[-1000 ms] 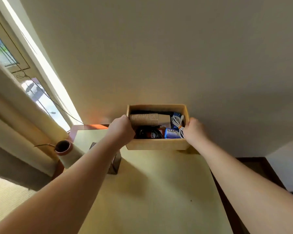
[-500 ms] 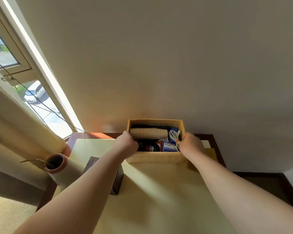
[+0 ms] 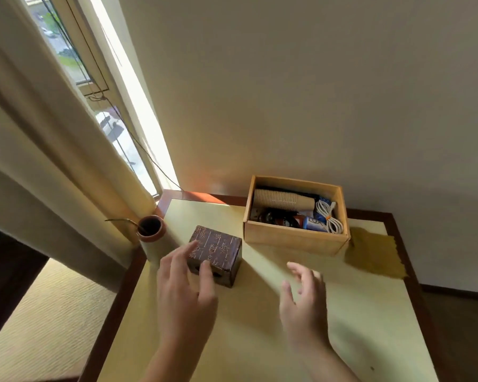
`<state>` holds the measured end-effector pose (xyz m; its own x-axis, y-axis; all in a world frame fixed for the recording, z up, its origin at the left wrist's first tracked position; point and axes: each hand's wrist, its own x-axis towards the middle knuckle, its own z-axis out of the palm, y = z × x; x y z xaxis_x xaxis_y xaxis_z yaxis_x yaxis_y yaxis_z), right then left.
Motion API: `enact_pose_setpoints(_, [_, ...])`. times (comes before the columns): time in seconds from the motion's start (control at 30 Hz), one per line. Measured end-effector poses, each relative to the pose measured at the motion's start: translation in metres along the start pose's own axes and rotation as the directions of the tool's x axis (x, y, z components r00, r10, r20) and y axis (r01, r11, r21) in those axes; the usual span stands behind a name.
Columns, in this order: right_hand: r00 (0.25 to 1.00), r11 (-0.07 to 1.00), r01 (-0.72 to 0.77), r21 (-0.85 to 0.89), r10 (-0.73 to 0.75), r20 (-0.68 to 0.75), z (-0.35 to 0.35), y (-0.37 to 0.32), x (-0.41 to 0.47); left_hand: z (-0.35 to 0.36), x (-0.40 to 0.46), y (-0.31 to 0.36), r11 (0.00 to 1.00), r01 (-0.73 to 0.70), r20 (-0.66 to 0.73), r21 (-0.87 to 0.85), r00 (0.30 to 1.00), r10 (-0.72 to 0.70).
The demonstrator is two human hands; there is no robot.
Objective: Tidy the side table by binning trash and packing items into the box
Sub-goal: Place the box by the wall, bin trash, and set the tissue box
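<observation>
Letting go marks change: both hands off box, pulled back toward camera. Vase (image 3: 151, 229) far left of box, at table (image 3: 370, 321) edge. Left hand (image 3: 185, 288) spread, empty, fingertips at carved chest (image 3: 215, 258). Right hand (image 3: 304, 296) loose, empty, below box. Box (image 3: 293, 238) packed, against wall, cups (image 3: 282, 199) and cable (image 3: 329, 217) inside. Packing looks nearly done.

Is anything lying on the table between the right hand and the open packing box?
No. In the head view, only bare yellow tabletop separates the right hand from the box; the hand is open and empty.
</observation>
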<state>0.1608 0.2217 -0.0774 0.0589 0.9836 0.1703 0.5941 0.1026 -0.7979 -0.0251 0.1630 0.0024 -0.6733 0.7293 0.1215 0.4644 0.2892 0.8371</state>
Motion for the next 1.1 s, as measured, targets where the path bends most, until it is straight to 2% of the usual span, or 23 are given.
enact_pose_setpoints(0.07, [0.974, 0.992, -0.081, 0.092, 0.060, 0.220, 0.023, -0.014, -0.026, -0.004, -0.010, -0.031, 0.993, 0.119, -0.022, 0.019, 0.993, -0.119])
enact_pose_setpoints(0.17, [0.862, 0.941, -0.315, 0.124, 0.229, 0.452, 0.045, -0.048, -0.033, -0.007, 0.001, -0.056, 0.967, 0.252, 0.097, 0.020, 0.963, -0.253])
enact_pose_setpoints(0.27, [0.765, 0.854, -0.505, 0.125, 0.375, 0.523, 0.055, -0.081, -0.026, -0.007, 0.025, -0.068, 0.942, 0.331, 0.316, 0.062, 0.889, -0.333])
enact_pose_setpoints(0.37, [0.732, 0.800, -0.586, 0.129, 0.455, 0.507, 0.058, -0.098, -0.023, -0.014, 0.036, -0.066, 0.954, 0.274, 0.546, 0.125, 0.783, -0.296])
enact_pose_setpoints(0.47, [0.745, 0.810, -0.574, 0.122, 0.454, 0.489, 0.058, -0.104, -0.025, -0.022, 0.034, -0.062, 0.966, 0.252, 0.599, 0.053, 0.767, -0.232])
enact_pose_setpoints(0.63, [0.765, 0.848, -0.522, 0.096, 0.415, 0.493, 0.043, -0.110, -0.041, -0.036, 0.012, -0.068, 0.962, 0.265, 0.490, -0.068, 0.849, -0.200])
enact_pose_setpoints(0.73, [0.781, 0.875, -0.477, 0.079, 0.382, 0.494, 0.039, -0.113, -0.053, -0.042, -0.008, -0.072, 0.966, 0.241, 0.454, -0.092, 0.873, -0.175])
enact_pose_setpoints(0.9, [0.785, 0.899, -0.437, 0.037, 0.361, 0.503, 0.036, -0.113, -0.068, -0.047, -0.024, -0.080, 0.961, 0.267, 0.463, -0.076, 0.863, -0.203])
enact_pose_setpoints(1.1, [0.771, 0.885, -0.457, 0.088, 0.345, 0.534, 0.036, -0.104, -0.077, -0.051, -0.021, -0.076, 0.967, 0.247, 0.502, -0.062, 0.845, -0.184])
